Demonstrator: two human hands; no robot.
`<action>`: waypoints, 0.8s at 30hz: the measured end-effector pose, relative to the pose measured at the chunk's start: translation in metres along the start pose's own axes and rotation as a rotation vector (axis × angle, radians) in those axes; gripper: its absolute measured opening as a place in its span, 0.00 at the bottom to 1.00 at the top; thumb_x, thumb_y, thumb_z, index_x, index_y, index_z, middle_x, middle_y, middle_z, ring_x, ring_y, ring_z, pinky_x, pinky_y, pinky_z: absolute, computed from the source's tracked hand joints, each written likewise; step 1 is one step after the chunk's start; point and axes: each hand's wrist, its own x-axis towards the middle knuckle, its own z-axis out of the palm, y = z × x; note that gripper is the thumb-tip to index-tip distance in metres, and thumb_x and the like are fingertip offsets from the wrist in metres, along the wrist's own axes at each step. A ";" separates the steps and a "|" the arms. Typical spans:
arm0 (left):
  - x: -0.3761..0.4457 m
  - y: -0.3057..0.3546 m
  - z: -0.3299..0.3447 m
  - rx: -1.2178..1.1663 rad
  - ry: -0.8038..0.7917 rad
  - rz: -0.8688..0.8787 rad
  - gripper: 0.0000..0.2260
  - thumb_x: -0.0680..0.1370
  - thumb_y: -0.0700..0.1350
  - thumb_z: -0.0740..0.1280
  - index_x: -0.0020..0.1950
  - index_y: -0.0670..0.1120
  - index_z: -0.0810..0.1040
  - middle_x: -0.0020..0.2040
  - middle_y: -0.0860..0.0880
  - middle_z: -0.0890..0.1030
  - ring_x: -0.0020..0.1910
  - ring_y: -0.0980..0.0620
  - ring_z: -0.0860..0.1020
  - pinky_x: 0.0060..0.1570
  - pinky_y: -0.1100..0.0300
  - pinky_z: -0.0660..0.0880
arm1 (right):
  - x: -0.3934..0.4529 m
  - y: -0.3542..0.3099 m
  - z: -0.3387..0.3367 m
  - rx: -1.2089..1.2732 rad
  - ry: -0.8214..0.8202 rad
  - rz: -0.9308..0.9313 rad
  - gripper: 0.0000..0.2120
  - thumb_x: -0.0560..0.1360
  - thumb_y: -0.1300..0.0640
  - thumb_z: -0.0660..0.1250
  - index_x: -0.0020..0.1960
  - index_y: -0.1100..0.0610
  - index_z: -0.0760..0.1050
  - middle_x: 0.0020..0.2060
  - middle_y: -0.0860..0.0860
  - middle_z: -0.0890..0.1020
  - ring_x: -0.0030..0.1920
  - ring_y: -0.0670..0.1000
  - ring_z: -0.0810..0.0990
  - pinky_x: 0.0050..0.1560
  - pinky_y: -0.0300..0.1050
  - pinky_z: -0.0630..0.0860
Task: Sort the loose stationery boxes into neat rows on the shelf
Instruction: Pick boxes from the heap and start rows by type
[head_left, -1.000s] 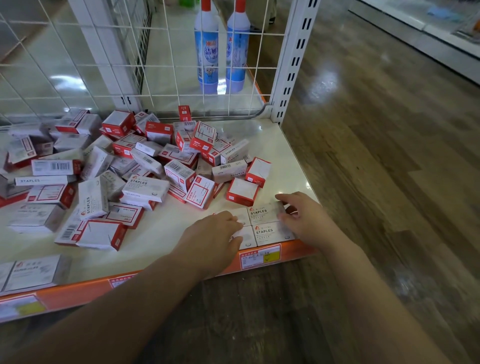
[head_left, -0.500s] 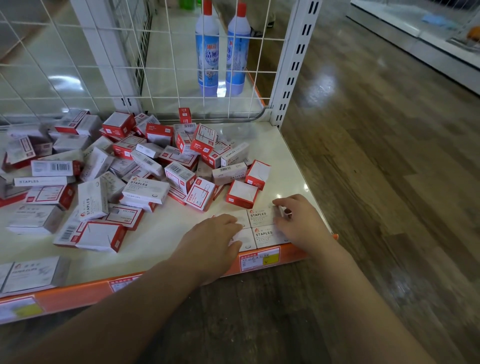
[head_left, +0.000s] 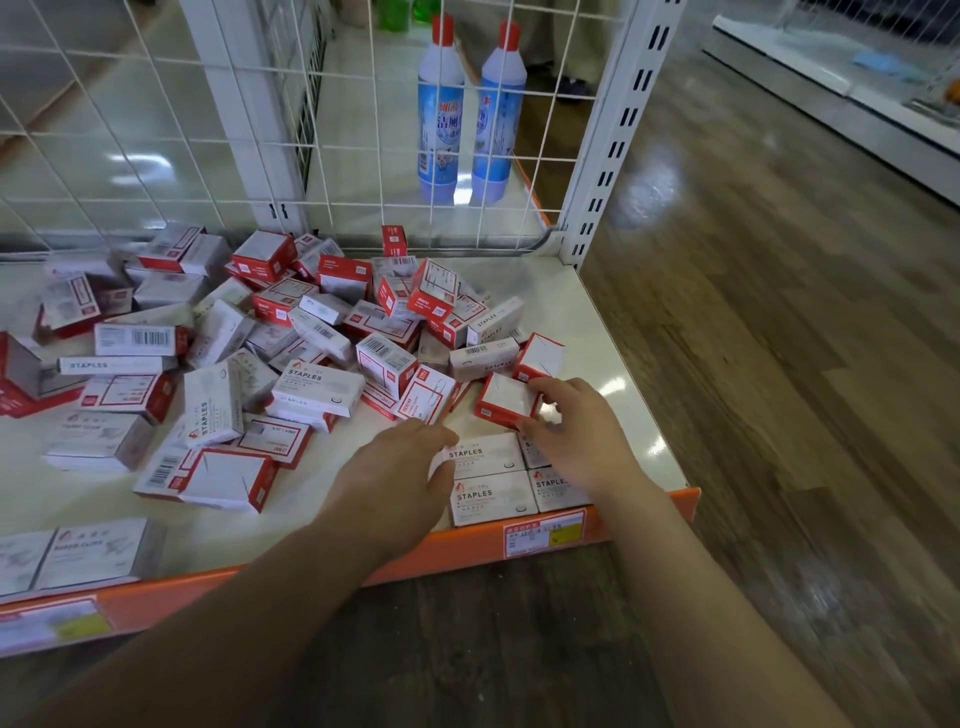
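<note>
Right hand (head_left: 576, 431) has reached forward, its grip grasping a red box (head_left: 506, 401).

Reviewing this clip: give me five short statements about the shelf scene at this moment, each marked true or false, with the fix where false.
1. The right hand has its fingers on a red-sided box. True.
2. The white STAPLES boxes lie flat in rows at the shelf's back corner. False: they lie at the front edge, above the orange price strip.
3. The left hand touches the left side of those STAPLES boxes. True.
4. Two blue bottles stand among the loose boxes. False: they stand behind the wire grid.
5. The pile of loose boxes lies right of both hands. False: it lies left of and behind them.
</note>
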 end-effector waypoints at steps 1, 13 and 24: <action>0.000 -0.002 0.000 -0.008 0.007 -0.003 0.16 0.80 0.51 0.58 0.68 0.55 0.67 0.70 0.55 0.68 0.67 0.55 0.66 0.65 0.58 0.67 | 0.002 -0.001 0.000 -0.015 -0.009 0.003 0.21 0.75 0.52 0.66 0.67 0.52 0.69 0.58 0.50 0.74 0.60 0.51 0.72 0.60 0.43 0.69; -0.001 -0.016 0.000 -0.027 0.040 0.011 0.15 0.80 0.50 0.59 0.67 0.55 0.68 0.69 0.56 0.68 0.66 0.57 0.66 0.63 0.62 0.65 | 0.004 -0.003 -0.003 -0.055 -0.019 0.075 0.20 0.74 0.53 0.68 0.64 0.52 0.70 0.56 0.51 0.75 0.55 0.50 0.74 0.48 0.38 0.67; -0.005 -0.012 0.002 -0.023 0.039 0.032 0.15 0.80 0.49 0.58 0.67 0.55 0.68 0.69 0.56 0.68 0.67 0.56 0.66 0.64 0.60 0.66 | 0.000 -0.007 0.000 -0.021 0.023 0.055 0.19 0.76 0.55 0.66 0.65 0.53 0.68 0.61 0.50 0.72 0.62 0.49 0.72 0.54 0.37 0.67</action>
